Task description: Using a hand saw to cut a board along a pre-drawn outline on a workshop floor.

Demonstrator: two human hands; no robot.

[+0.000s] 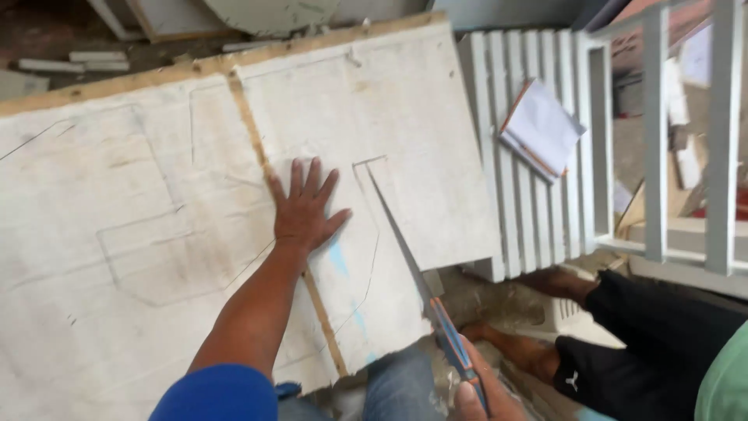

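Left hand [305, 209] flat, fingers spread on the board [156, 234]; right hand [483, 398] clenched around the handsaw [413, 269] at its edge.

Even, soft daylight, no harsh glare, pale board [156, 195] bright but not blown out, faint shadow under left hand [305, 209], darker shade below the board edge, mild softness throughout, saw blade [397, 242] slightly smeared, wide-angle bend at frame edges

The person wore a blue short sleeve [222, 394] on the left arm and blue denim jeans [397, 386]; both hands were bare.
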